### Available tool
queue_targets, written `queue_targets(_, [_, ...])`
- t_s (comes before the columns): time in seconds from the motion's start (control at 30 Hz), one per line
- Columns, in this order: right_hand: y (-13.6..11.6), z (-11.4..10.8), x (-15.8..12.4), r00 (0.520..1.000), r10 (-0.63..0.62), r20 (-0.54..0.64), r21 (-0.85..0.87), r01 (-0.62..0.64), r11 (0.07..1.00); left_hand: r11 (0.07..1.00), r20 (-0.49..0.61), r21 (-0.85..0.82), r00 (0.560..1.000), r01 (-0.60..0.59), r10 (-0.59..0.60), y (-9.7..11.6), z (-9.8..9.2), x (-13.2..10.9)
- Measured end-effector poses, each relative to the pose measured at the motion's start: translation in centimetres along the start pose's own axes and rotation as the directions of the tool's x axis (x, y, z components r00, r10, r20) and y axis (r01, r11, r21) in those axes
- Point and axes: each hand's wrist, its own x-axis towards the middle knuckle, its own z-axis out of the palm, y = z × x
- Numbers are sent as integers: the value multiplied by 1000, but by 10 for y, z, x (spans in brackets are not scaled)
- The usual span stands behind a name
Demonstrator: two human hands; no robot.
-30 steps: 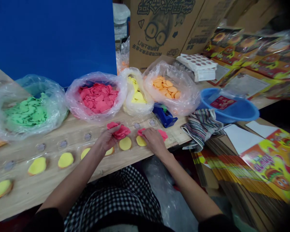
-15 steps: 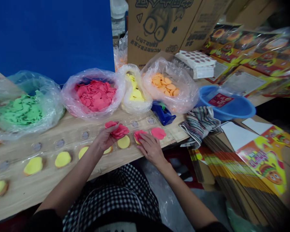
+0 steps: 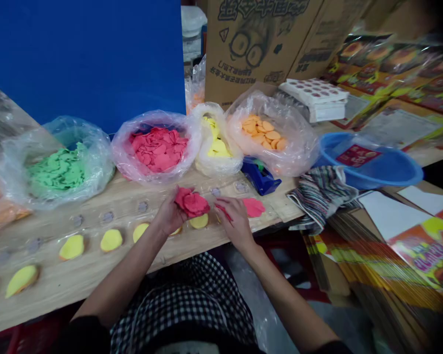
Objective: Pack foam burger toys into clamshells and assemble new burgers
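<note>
My left hand (image 3: 170, 214) is closed around a loose stack of red pieces (image 3: 192, 202). Just to its right, my right hand (image 3: 235, 221) pinches one red piece (image 3: 224, 212) between thumb and fingers. Part of a yellow-topped round shows under the right fingers, and beyond that hand another red piece (image 3: 253, 207) lies flat. Yellow-topped rounds (image 3: 111, 240) run in a row along the table, one of them (image 3: 199, 221) between my hands. Behind the row are clear trays with small grey discs (image 3: 142, 206).
Open bags of green (image 3: 59, 169), red (image 3: 158, 150), yellow (image 3: 218, 147) and orange pieces (image 3: 266, 133) line the back. A blue tape dispenser (image 3: 261, 177), striped cloth (image 3: 319, 194) and blue basin (image 3: 387, 169) stand right. Flat cartons (image 3: 376, 255) are stacked lower right.
The view has shifted, so the table things appear further right. My right hand has lifted from the yellow-topped round and now holds a red piece closer to the stack in my left hand.
</note>
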Motion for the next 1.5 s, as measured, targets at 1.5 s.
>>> queue_targets(1.5, [-16, 44, 23, 981, 72, 180, -183, -38, 982, 990, -51, -12, 989, -138, 137, 35, -71, -37])
